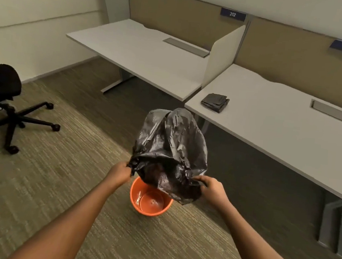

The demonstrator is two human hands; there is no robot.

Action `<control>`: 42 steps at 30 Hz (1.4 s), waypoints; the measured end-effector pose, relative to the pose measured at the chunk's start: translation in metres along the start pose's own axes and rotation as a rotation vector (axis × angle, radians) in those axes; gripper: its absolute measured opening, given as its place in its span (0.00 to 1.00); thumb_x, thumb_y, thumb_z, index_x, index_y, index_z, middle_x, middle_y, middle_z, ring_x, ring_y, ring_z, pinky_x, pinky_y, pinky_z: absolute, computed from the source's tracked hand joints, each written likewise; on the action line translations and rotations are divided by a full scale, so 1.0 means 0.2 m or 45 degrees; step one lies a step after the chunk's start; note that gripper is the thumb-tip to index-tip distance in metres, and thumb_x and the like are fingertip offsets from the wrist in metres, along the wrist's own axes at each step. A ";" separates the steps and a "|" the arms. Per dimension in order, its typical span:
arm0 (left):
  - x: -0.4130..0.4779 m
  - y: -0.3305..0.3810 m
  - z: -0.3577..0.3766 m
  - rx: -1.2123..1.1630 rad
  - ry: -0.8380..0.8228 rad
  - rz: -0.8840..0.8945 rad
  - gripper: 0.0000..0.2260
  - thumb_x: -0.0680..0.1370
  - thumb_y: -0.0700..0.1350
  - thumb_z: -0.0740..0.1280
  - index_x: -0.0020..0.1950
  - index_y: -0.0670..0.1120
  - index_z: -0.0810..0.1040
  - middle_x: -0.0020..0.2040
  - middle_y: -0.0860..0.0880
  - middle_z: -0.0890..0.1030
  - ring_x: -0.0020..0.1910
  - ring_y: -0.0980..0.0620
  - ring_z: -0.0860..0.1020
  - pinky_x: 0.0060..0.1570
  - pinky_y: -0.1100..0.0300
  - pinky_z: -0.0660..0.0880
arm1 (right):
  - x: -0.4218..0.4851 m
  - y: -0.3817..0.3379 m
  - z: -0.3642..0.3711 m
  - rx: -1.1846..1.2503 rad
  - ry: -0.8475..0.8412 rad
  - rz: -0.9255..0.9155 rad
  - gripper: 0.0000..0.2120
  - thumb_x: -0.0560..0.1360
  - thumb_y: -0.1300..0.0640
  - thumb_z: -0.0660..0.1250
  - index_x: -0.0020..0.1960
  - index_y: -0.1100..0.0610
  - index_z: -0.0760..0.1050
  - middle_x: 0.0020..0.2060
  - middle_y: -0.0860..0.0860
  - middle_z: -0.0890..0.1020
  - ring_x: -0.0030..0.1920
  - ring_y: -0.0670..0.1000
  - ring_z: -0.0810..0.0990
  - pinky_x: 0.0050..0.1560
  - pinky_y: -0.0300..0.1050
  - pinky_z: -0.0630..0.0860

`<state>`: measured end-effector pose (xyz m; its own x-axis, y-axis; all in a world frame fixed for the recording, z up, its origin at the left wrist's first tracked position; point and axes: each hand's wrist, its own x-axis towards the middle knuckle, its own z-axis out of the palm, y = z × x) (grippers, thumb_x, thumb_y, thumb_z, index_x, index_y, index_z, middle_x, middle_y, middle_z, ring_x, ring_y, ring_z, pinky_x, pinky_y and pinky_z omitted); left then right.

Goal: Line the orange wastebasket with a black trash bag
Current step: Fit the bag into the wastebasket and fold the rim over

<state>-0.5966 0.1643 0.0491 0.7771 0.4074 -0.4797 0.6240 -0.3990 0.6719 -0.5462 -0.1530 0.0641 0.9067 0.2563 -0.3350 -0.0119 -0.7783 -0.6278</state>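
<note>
While both hands are pinching the mouth of the black trash bag (171,148), the left hand (120,173) is clamped on its left edge and the right hand (212,188) on its right edge, and the bag is billowing up and away beyond the grip. Just below and between the two hands, the orange wastebasket (150,200) is sitting upright on the carpet (56,181), unlined, the bag's lower fold overlapping its far rim

We see the orange wastebasket (150,202) and a black chair (5,103) on the carpet floor (56,181). Folded black bags (215,102) lie on the bench (281,127).
</note>
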 end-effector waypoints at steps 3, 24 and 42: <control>0.01 0.03 0.00 -0.469 0.102 -0.166 0.08 0.79 0.45 0.63 0.53 0.45 0.81 0.49 0.40 0.84 0.44 0.41 0.82 0.37 0.58 0.77 | 0.09 0.04 -0.08 0.453 0.147 0.137 0.20 0.76 0.68 0.60 0.51 0.48 0.85 0.52 0.51 0.87 0.48 0.49 0.83 0.46 0.39 0.80; -0.06 0.22 0.37 0.554 0.413 0.528 0.42 0.71 0.56 0.71 0.81 0.48 0.57 0.72 0.42 0.69 0.71 0.40 0.68 0.67 0.43 0.67 | 0.46 -0.11 0.00 1.523 -0.040 0.630 0.07 0.82 0.61 0.63 0.48 0.58 0.79 0.34 0.54 0.81 0.33 0.50 0.78 0.39 0.46 0.74; 0.79 0.20 0.06 -0.324 0.238 0.040 0.15 0.75 0.33 0.60 0.51 0.45 0.83 0.49 0.46 0.86 0.48 0.46 0.82 0.49 0.56 0.78 | 0.88 -0.38 0.21 -0.723 0.117 0.018 0.11 0.77 0.56 0.61 0.52 0.55 0.80 0.50 0.55 0.81 0.54 0.61 0.81 0.45 0.49 0.73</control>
<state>-0.4485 0.2030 -0.0062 0.7524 0.5516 -0.3599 0.5406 -0.2050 0.8159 -0.4023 -0.0241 0.0240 0.9412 0.2127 -0.2625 0.1811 -0.9736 -0.1392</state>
